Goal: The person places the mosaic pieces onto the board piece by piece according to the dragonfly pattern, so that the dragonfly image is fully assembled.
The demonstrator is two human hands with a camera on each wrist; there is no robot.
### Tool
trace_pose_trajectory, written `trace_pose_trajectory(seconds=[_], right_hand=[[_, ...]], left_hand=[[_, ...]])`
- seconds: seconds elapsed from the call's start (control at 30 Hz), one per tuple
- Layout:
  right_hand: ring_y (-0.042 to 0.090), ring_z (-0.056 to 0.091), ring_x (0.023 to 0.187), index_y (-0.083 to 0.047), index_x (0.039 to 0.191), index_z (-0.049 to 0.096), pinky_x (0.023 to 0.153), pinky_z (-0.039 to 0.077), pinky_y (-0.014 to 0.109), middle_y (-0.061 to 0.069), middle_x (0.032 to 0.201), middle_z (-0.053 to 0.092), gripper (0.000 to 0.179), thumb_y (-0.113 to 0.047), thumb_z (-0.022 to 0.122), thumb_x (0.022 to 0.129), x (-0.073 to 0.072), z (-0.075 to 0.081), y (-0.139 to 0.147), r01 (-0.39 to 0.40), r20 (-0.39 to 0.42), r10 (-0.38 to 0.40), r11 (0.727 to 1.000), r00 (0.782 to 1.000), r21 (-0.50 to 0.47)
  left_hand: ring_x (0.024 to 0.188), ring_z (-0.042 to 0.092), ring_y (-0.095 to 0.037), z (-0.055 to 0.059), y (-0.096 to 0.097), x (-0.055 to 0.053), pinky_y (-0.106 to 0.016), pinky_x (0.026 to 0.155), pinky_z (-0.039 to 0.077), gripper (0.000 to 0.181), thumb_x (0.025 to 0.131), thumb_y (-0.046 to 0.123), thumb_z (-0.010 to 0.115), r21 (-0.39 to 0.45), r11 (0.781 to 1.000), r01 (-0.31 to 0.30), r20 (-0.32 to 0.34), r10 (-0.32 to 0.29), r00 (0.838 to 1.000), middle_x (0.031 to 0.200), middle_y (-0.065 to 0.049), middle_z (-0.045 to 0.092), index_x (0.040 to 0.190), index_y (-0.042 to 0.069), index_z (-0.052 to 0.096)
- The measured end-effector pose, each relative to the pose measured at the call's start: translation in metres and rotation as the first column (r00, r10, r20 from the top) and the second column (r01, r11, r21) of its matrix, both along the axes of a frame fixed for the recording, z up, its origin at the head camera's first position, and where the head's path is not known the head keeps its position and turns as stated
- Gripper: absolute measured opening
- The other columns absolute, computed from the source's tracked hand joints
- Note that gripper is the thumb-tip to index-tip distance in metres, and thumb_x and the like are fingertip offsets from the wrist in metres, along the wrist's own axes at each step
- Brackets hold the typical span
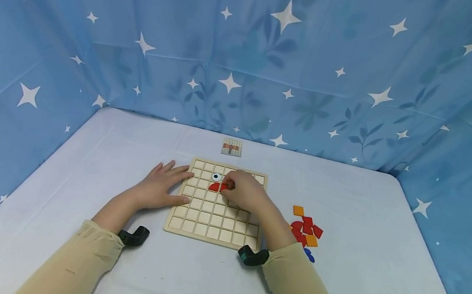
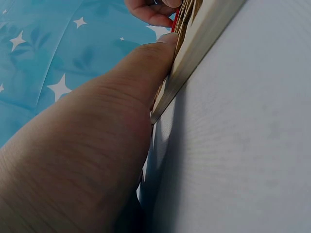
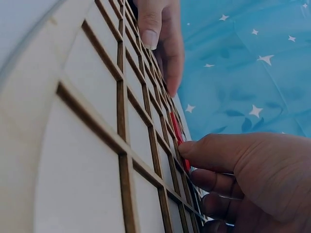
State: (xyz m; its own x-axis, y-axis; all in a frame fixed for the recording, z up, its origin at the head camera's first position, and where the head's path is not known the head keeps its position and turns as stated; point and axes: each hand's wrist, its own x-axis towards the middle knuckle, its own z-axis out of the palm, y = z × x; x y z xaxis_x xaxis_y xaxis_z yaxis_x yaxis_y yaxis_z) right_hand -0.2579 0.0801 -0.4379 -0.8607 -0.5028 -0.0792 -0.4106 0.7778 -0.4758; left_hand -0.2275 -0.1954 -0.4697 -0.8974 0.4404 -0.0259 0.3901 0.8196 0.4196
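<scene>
Here, the right hand [image 1: 247, 190] pinches a red piece [image 1: 223, 187] in its grip, on the gridded board [image 1: 192, 214], just beside a second red piece [image 1: 213, 186] below an eye disc [image 1: 216, 177]. The left hand [image 1: 157, 189], its grip relaxed, touches the board's left edge.

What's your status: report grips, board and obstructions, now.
Left grip on left edge of grid board. Right grip pinches red piece on the board. Right grip hides part of the board; nothing else seen in the way.

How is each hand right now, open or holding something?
Left hand: open, resting on the edge of the board.
Right hand: closed, pinching a red piece.
</scene>
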Motion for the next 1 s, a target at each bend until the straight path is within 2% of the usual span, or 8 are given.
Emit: trace_pose_trajectory(seconds=[0.57, 0.77, 1.0], right_hand=[[0.015, 0.060, 0.092, -0.014, 0.115, 0.067, 0.083, 0.052, 0.034, -0.001, 0.104, 0.065, 0.021, -0.020, 0.067, 0.095, 0.002, 0.002, -0.001, 0.009, 0.032, -0.008, 1.000, 0.999, -0.019], [0.018, 0.060, 0.091, -0.013, 0.118, 0.067, 0.081, 0.052, 0.036, 0.002, 0.106, 0.065, 0.025, -0.026, 0.064, 0.097, 0.002, 0.020, 0.014, 0.018, 0.048, -0.017, 1.000, 0.999, -0.024], [0.020, 0.060, 0.098, -0.011, 0.120, 0.067, 0.084, 0.052, 0.039, 0.003, 0.110, 0.066, 0.027, -0.026, 0.064, 0.097, 0.002, 0.046, 0.060, 0.031, 0.033, -0.031, 0.999, 0.999, 0.010]], left_hand=[[0.153, 0.010, -0.041, -0.001, 0.000, 0.000, -0.062, 0.122, 0.003, 0.079, 0.088, 0.063, 0.063, 0.003, 1.000, 0.000, 0.000, 0.000, 1.000, 0.163, -0.005, 0.029, 0.153, 0.026, 0.039], [0.153, 0.009, -0.041, -0.001, 0.000, 0.000, -0.062, 0.122, 0.002, 0.079, 0.088, 0.063, 0.063, 0.002, 1.000, 0.002, -0.001, -0.002, 1.000, 0.163, -0.006, 0.028, 0.153, 0.025, 0.038], [0.153, 0.010, -0.042, -0.001, 0.000, 0.000, -0.063, 0.122, 0.003, 0.080, 0.088, 0.064, 0.062, -0.009, 1.000, 0.003, -0.007, -0.003, 1.000, 0.163, -0.006, 0.029, 0.153, 0.025, 0.038]])
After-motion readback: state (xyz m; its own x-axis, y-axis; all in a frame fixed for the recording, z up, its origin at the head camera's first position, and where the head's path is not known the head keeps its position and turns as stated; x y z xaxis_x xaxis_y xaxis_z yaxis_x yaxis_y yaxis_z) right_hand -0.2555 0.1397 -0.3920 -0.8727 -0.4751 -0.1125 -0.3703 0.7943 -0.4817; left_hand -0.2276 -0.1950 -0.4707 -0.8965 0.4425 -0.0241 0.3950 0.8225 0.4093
